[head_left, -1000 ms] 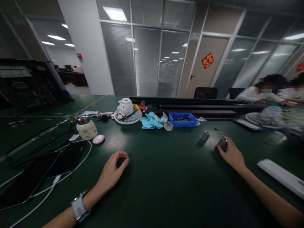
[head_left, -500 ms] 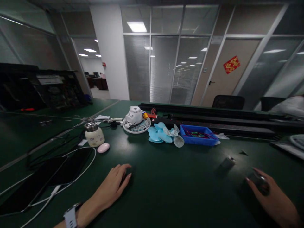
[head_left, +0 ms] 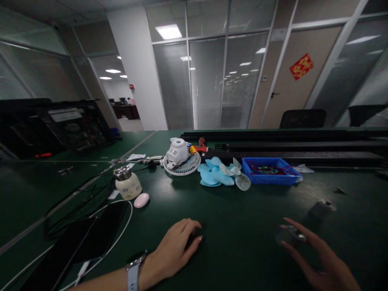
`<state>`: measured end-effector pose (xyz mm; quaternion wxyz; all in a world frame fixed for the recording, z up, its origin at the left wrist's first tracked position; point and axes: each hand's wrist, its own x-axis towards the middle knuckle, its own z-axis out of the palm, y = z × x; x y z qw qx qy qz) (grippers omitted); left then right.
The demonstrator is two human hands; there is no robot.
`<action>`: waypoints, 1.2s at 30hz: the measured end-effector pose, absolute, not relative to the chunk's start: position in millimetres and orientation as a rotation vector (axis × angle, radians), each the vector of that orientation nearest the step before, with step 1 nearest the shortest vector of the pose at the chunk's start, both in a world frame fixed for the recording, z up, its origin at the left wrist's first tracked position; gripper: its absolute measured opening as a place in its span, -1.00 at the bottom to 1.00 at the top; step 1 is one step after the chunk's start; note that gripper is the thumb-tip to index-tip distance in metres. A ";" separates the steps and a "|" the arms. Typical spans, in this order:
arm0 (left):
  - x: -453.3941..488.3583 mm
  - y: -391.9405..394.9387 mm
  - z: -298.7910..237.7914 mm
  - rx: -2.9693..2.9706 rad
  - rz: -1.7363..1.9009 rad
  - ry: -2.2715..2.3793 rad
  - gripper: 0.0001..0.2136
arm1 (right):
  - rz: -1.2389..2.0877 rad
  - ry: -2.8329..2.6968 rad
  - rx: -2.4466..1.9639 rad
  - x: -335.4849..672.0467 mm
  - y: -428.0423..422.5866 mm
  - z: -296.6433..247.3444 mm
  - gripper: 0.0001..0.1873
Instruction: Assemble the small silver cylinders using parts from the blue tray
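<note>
My right hand [head_left: 323,258] grips a small metal motor [head_left: 291,236] between thumb and fingers, just above the green table; motion blurs the motor's outline. A second, similar metal motor [head_left: 323,209] stands on the table beyond that hand. My left hand [head_left: 176,248] lies on the table with its fingers gently bent and the thumb apart, nothing in it. Past both hands, blue fan blades [head_left: 214,173] and a clear fan blade [head_left: 242,182] lie together beside a blue tray [head_left: 274,179] with wires and circuit boards.
A white fan housing [head_left: 178,151] rests on its round grille left of the blades. At the left are a cream bottle [head_left: 129,186], a pink oval object [head_left: 141,200], dark phone-like slabs [head_left: 75,238] and a white cable [head_left: 131,216]. Long black bars [head_left: 303,147] line the table's far side.
My right hand has moved left with the motor, closer to my left hand. The view has turned slightly. The second motor stays standing on the table.
</note>
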<state>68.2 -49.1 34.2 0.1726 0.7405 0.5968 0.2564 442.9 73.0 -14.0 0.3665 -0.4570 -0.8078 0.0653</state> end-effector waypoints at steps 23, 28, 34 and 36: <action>148.8 -41.1 29.2 1.914 1.180 1.520 -0.78 | 0.506 -2.497 -0.370 324.0 41.4 11.7 -0.26; 148.0 -37.9 32.9 1.813 1.184 1.446 -0.81 | 0.503 -2.486 -0.386 325.1 40.0 13.2 -0.30; 139.8 -32.3 38.3 1.910 1.168 1.378 -0.84 | 0.482 -2.472 -0.391 323.7 38.5 14.9 -0.33; 134.3 -33.8 41.4 1.933 1.175 1.399 -0.84 | 0.493 -2.483 -0.410 324.6 37.8 15.6 -0.34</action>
